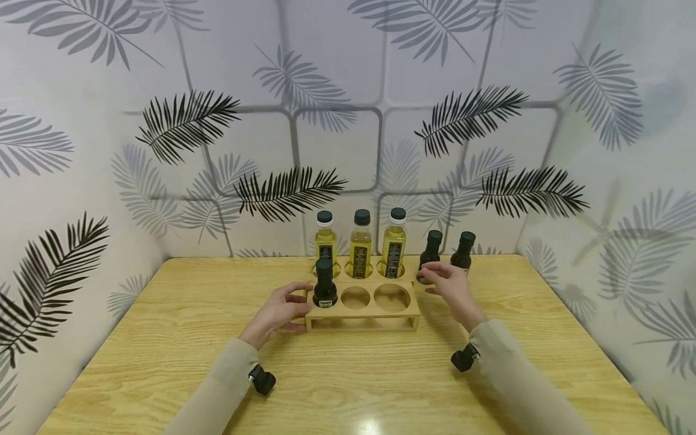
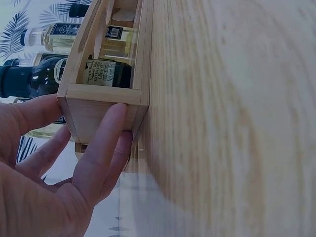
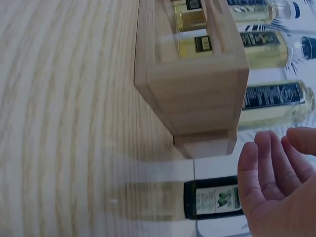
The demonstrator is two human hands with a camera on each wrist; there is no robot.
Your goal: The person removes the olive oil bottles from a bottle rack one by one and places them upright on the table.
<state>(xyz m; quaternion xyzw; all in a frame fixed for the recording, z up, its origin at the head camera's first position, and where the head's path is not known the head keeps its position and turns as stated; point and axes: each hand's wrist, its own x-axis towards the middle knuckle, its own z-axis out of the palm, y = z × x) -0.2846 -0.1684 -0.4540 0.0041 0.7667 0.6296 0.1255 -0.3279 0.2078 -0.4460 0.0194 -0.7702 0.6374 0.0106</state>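
A two-tier wooden bottle rack (image 1: 359, 313) stands on the table. My left hand (image 1: 281, 309) rests on its left end, fingers extended against the end panel in the left wrist view. Just beside that hand, a dark green bottle (image 1: 324, 283) sits in the lower tier's left hole. My right hand (image 1: 450, 289) hovers past the rack's right end, fingers bent slightly and nothing between them. It is nearest to a dark bottle (image 1: 433, 243) on the table, partly hiding it; in the right wrist view that bottle's label (image 3: 217, 200) shows beyond the fingers.
Three clear bottles of yellow oil, left (image 1: 326, 238), middle (image 1: 360, 241) and right (image 1: 394, 241), fill the upper tier. Two round holes show in the lower tier. Another dark bottle (image 1: 464, 248) stands at the far right, close to the patterned wall (image 1: 337, 151).
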